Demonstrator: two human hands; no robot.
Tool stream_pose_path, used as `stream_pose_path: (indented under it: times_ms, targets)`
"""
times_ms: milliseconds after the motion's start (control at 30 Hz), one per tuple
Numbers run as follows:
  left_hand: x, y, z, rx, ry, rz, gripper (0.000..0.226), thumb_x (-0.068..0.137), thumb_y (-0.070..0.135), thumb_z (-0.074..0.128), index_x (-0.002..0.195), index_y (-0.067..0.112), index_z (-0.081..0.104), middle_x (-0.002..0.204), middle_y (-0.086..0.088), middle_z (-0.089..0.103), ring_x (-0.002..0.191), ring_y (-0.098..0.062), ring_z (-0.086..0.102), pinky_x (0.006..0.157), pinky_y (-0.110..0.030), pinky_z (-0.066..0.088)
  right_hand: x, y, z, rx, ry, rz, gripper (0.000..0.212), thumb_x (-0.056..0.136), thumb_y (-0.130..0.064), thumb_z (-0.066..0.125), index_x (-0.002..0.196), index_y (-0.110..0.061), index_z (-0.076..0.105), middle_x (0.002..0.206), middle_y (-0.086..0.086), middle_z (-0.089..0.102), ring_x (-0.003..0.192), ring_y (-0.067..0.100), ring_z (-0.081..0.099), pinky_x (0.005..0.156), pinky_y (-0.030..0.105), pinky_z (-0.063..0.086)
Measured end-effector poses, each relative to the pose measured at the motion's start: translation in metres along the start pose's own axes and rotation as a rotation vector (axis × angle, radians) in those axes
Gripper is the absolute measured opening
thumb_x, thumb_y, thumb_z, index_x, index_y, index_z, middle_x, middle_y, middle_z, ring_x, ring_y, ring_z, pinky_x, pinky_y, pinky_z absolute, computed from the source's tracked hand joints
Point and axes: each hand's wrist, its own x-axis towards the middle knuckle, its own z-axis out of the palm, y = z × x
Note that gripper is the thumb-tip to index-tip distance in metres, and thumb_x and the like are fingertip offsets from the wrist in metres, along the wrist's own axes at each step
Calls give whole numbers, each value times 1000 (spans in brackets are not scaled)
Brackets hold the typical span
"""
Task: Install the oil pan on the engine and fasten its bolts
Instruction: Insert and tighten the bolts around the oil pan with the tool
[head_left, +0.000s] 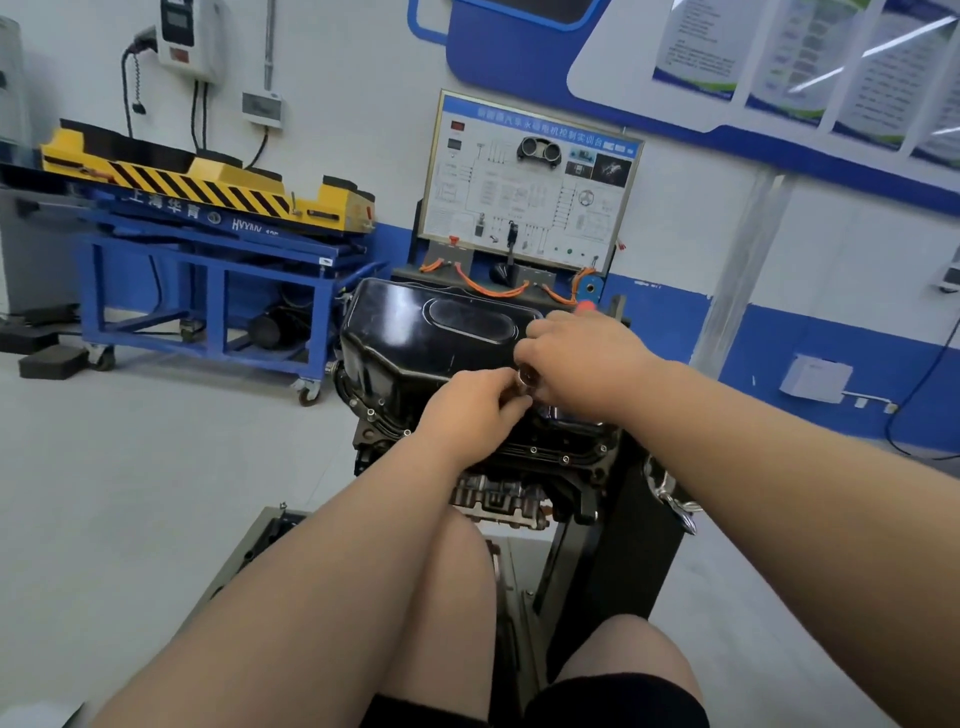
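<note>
Nearest, the person's two bare knees frame the dark engine stand (613, 545). On it sits the one engine (498, 493), turned so its underside faces up.

Along the near flange at least five bolt heads (565, 459) show as bright rings: two at the left corner and three at the right. They appear seated, though whether they are tight cannot be told. The middle stretch of the flange is hidden under the hands.

Just above it, the left hand (467, 410) has its fingers curled in a pinch. The right hand (576, 358) meets it from the right with fingers curled. Both close on one small shiny metal piece (527, 376), a bolt or a socket; which one cannot be told.

Beyond the hands, the single black oil pan (431, 332) already rests on the engine, apparently squared to its flange. So placement looks done and fastening looks under way. The far flange is out of sight, so the remaining bolts cannot be counted.

Farther back stand one wiring training board (530, 182) and, to the left, one blue cart (208, 270) carrying a yellow striped lift (208, 182).
</note>
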Motion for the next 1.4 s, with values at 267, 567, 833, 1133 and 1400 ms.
stream_pose_path:
  times_ms: [267, 567, 833, 1133, 1400]
  targets:
    - [2, 5, 7, -118, 94, -124, 30, 86, 25, 57, 58, 28, 50, 61, 8, 53, 69, -21, 56, 58, -29, 36, 1, -19, 8, 197, -78, 394, 53, 89, -60, 41, 58, -17, 47, 60, 0, 47, 52, 17, 46, 45, 27, 32]
    - [-3, 4, 9, -103, 106, -120, 13, 85, 34, 62, 73, 33, 57, 73, 12, 58, 74, -13, 54, 62, -28, 40, -5, -15, 11, 112, -4, 292, 42, 92, -53, 43, 69, -19, 52, 77, 1, 52, 60, 15, 43, 54, 31, 30]
    - [-3, 3, 9, 29, 98, -77, 32, 89, 33, 58, 62, 28, 40, 62, 11, 46, 67, -21, 50, 57, -30, 32, -5, -9, 8, 57, 5, 143, 36, 89, -52, 50, 85, -17, 60, 87, 0, 55, 75, 17, 49, 57, 31, 33]
    - [1, 14, 13, 9, 82, -185, 16, 85, 30, 52, 84, 21, 65, 85, -1, 66, 84, -27, 59, 64, -33, 46, -6, -21, 18, 258, -61, 519, 54, 88, -60, 38, 58, -15, 43, 64, 2, 48, 53, 18, 45, 47, 27, 34]
    - [-4, 8, 14, -79, 23, -69, 10, 89, 28, 59, 88, 24, 69, 64, 10, 58, 72, -19, 58, 61, -28, 41, -16, 3, 20, -28, 53, 37, 33, 89, -37, 56, 116, -18, 55, 113, 4, 52, 103, 22, 49, 72, 32, 34]
